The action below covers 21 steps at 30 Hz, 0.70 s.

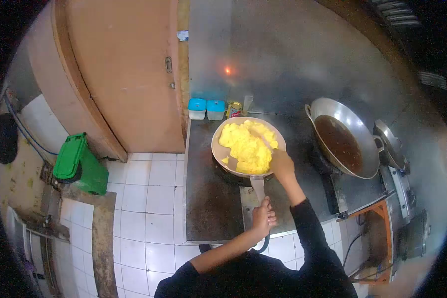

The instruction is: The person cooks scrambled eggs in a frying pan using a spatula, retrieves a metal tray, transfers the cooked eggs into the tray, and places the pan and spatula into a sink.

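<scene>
A light-coloured frying pan (217, 154) sits on the stove, holding a soft yellow heap that looks like scrambled eggs (248, 149). My left hand (264, 218) is wrapped round the pan's handle (258, 187). Over the right side of the pan, my right hand (282, 165) is closed close to the eggs. Its fingers face away from me, and whatever they grip is hidden behind the hand.
To the right stands a large wok (328, 107) of brown liquid, with another metal pan (391, 141) beyond it. Two blue-lidded containers (197, 105) and a small can (235, 108) line the stove's back edge. A green bin (79, 164) stands on the floor at left.
</scene>
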{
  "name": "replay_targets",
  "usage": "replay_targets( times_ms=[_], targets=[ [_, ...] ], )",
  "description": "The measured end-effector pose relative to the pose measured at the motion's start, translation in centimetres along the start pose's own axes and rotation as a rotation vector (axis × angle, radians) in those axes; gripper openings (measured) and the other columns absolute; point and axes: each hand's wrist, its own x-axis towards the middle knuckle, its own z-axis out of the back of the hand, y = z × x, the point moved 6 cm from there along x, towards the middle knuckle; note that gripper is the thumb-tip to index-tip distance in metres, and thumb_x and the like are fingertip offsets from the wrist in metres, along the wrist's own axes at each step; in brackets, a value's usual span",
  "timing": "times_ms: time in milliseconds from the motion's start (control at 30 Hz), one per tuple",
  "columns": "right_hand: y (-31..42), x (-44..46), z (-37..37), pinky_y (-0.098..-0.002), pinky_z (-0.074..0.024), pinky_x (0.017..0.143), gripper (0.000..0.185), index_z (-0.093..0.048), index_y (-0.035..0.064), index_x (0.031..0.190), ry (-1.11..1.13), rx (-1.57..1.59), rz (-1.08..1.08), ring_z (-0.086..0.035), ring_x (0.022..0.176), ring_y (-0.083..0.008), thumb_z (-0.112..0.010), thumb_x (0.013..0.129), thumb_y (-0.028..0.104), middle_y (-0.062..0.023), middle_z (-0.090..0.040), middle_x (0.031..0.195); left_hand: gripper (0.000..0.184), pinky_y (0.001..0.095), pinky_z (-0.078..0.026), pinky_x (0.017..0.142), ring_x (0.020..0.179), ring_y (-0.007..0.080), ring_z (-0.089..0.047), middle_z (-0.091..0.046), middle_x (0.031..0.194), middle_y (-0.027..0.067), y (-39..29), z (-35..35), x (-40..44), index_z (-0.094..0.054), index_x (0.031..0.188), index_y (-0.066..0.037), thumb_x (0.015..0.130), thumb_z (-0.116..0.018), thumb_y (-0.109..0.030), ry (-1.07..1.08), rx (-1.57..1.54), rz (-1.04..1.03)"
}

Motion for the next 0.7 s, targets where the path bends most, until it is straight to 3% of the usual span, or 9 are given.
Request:
replay_targets(
  times_ms=[167, 200, 267, 333, 367, 433, 467, 533, 700],
  targets=[
    [1.6, -1.7, 2.3, -0.0441, -0.0512, 0.071, 0.02, -0.061, 0.0009, 0.088, 0.135, -0.24, 0.214, -0.063, 0.082, -0.0359, -0.049, 0.078, 0.012, -0.0213, -0.063, 0.087, 0.034, 0.0212, -0.018, 0.032, 0.035, 0.0053, -0.022, -0.026, 0.049, -0.0072, -0.2, -0.2, -0.5, -0.039, 0.071, -0.017, 0.085, -0.054, -0.043, 0.031, 0.003, 0.0],
    [0.1, -0.8, 2.3, -0.0443, -0.0517, 0.07, 0.02, -0.062, 0.0025, 0.088, 0.183, -0.342, 0.357, -0.063, 0.081, -0.0359, -0.049, 0.078, 0.014, -0.0208, -0.063, 0.088, 0.034, 0.0214, -0.018, 0.032, 0.035, 0.0054, -0.022, -0.026, 0.049, -0.0072, -0.2, -0.2, -0.4, -0.039, 0.071, -0.017, 0.086, -0.053, -0.044, 0.054, -0.002, 0.016],
    [0.9, -2.0, 9.9, -0.0441, -0.0521, 0.07, 0.024, -0.065, 0.0096, 0.092, 0.162, -0.338, 0.243, -0.064, 0.08, -0.0345, -0.05, 0.08, 0.024, -0.0169, -0.064, 0.086, 0.034, 0.0215, -0.018, 0.032, 0.035, 0.0054, -0.023, -0.026, 0.049, -0.0072, -0.2, -0.3, -0.2, -0.04, 0.071, -0.017, 0.086, -0.053, -0.044, 0.087, -0.011, 0.031],
    [0.7, -2.5, 14.4, -0.0444, -0.0519, 0.069, 0.023, -0.068, 0.0231, 0.096, 0.155, -0.355, 0.321, -0.064, 0.079, -0.034, -0.053, 0.079, 0.029, -0.0134, -0.066, 0.086, 0.035, 0.022, -0.018, 0.032, 0.035, 0.0057, -0.023, -0.027, 0.048, -0.007, 0.0, -0.2, 0.1, -0.04, 0.069, -0.016, 0.087, -0.052, -0.044, 0.102, -0.003, 0.037],
    [1.4, -3.4, 16.4, -0.0438, -0.0518, 0.069, 0.022, -0.069, 0.0184, 0.092, 0.136, -0.387, 0.267, -0.064, 0.078, -0.0339, -0.054, 0.079, 0.028, -0.0153, -0.066, 0.083, 0.035, 0.022, -0.018, 0.032, 0.035, 0.0057, -0.023, -0.027, 0.048, -0.007, -0.1, -0.3, 0.1, -0.04, 0.069, -0.016, 0.087, -0.052, -0.044, 0.104, -0.007, 0.037],
    [0.7, -3.2, 16.1, -0.044, -0.0499, 0.07, 0.019, -0.069, 0.0246, 0.094, 0.269, -0.618, 0.215, -0.063, 0.079, -0.0317, -0.056, 0.08, 0.025, -0.0115, -0.065, 0.084, 0.037, 0.0223, -0.018, 0.031, 0.035, 0.0058, -0.023, -0.027, 0.048, -0.007, 0.0, -0.2, 0.1, -0.04, 0.066, -0.016, 0.087, -0.051, -0.045, 0.087, -0.002, 0.055],
    [0.6, -3.4, 15.7, -0.044, -0.0499, 0.07, 0.019, -0.069, 0.0246, 0.094, 0.27, -0.619, 0.212, -0.063, 0.079, -0.0317, -0.056, 0.08, 0.025, -0.0115, -0.065, 0.084, 0.037, 0.0223, -0.018, 0.031, 0.035, 0.0058, -0.023, -0.027, 0.048, -0.007, 0.0, -0.2, 0.1, -0.04, 0.066, -0.016, 0.087, -0.051, -0.045, 0.088, -0.002, 0.058],
    [1.0, -4.2, 13.1, -0.0427, -0.0519, 0.069, 0.022, -0.069, 0.0091, 0.081, 0.319, -0.519, 0.305, -0.065, 0.076, -0.0327, -0.056, 0.077, 0.027, -0.0186, -0.065, 0.078, 0.037, 0.0224, -0.018, 0.031, 0.035, 0.0061, -0.023, -0.026, 0.048, -0.0072, -0.1, -0.4, 0.0, -0.039, 0.066, -0.016, 0.087, -0.051, -0.044, 0.11, -0.019, 0.055],
    [-2.1, -3.2, 4.1, -0.0456, -0.0503, 0.07, 0.023, -0.065, 0.0069, 0.093, 0.132, -0.262, 0.136, -0.063, 0.077, -0.0353, -0.054, 0.078, 0.022, -0.0195, -0.064, 0.083, 0.037, 0.0221, -0.018, 0.031, 0.035, 0.0063, -0.023, -0.024, 0.048, -0.0073, 0.1, -0.3, 0.1, -0.04, 0.067, -0.016, 0.088, -0.051, -0.045, 0.086, -0.012, 0.068]
  ],
)
